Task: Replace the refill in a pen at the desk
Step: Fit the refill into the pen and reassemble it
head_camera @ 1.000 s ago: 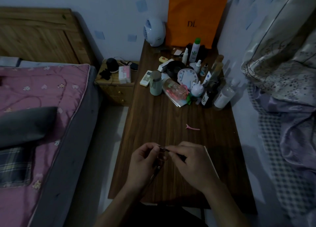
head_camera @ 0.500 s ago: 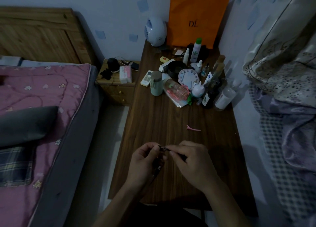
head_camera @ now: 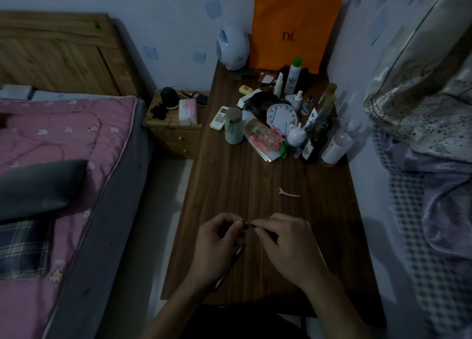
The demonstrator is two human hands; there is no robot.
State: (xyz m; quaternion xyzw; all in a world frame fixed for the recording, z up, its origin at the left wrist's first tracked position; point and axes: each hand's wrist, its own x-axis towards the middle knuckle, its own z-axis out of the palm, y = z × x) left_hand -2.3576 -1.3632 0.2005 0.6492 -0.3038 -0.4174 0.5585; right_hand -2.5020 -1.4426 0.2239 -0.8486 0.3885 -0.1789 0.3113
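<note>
I see both hands low over the desk (head_camera: 255, 180), left hand (head_camera: 217, 246) and right hand (head_camera: 286, 244) each pinching an end of a thin dark pen piece (head_camera: 249, 225) – a longer pen part (head_camera: 236, 255) slanting under the left palm, pink hair clip (head_camera: 288, 193) lying apart beyond.

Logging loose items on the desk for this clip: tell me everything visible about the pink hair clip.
The hair clip is a slim pink piece that looks like plastic, with a forked, slightly open end on the left and a long thin tail pointing right. It lies flat on the bare wood of the desk, nearly crosswise to it. It sits alone between the clutter of bottles at the back and the hands in front, slightly right of centre. Nothing touches it but the desk.
</note>
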